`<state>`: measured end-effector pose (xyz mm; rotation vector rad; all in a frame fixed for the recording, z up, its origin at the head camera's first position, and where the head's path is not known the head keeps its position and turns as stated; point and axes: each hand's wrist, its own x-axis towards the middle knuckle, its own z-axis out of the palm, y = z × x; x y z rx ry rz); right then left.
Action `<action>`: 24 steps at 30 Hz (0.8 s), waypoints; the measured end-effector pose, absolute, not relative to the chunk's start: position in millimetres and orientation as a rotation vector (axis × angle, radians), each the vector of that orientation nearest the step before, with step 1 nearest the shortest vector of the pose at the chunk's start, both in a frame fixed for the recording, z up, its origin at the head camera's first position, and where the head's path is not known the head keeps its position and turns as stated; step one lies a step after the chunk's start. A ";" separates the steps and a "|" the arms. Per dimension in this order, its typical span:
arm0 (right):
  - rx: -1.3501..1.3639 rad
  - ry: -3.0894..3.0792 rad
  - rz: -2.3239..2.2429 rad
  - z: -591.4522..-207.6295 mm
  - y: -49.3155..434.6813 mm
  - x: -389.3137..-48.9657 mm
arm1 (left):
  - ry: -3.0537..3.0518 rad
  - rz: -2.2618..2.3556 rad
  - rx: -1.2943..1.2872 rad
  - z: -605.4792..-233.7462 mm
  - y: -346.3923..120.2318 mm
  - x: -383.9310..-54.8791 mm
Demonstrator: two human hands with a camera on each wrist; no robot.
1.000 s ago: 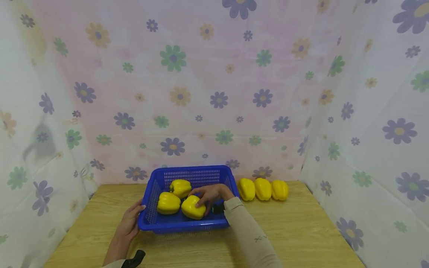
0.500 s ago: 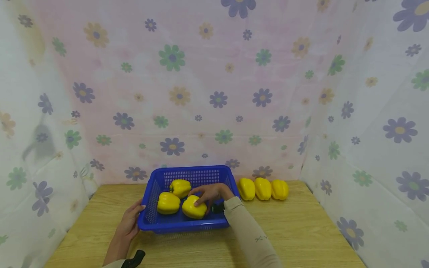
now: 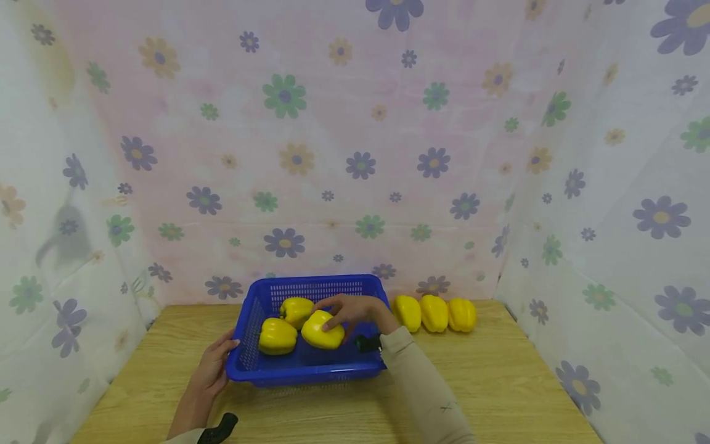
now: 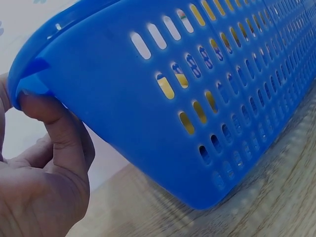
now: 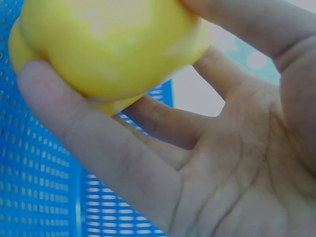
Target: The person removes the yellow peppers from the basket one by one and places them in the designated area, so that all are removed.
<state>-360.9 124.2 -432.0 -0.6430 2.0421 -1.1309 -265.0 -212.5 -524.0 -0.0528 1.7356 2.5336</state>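
Observation:
A blue plastic basket (image 3: 302, 374) with slotted walls stands on the table. My left hand (image 3: 212, 368) grips its left rim; in the left wrist view the fingers (image 4: 47, 108) curl under the rim at the corner. Over the basket, my right hand (image 3: 355, 310) holds a yellow bell pepper (image 3: 323, 331) between thumb and fingers. The right wrist view shows the held pepper (image 5: 113, 44) near the fingertips, with the basket wall behind. Inside the basket lie two other yellow bell peppers, one at the left (image 3: 277, 337) and one behind (image 3: 296, 311).
Three more yellow bell peppers (image 3: 435, 313) stand in a row on the wooden table (image 3: 488, 382), right of the basket. A flower-patterned cloth (image 3: 333, 135) hangs behind the table and along both sides.
My right hand has raised the yellow bell pepper from the basket's floor, with the wrist moving slightly up and right. The left hand keeps its grip on the rim.

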 end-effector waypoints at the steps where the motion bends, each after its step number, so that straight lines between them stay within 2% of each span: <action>1: -0.655 2.055 -1.125 -428.8 125.7 -357.7 | 1.726 2.539 -0.038 -524.6 -213.2 -264.7; 11: -0.681 2.072 -1.398 -411.5 141.3 -323.9 | 1.728 2.519 -0.057 -523.4 -216.2 -264.8; 24: -0.788 1.835 -1.896 -448.4 162.0 -280.6 | 1.699 2.534 -0.041 -523.5 -214.8 -265.7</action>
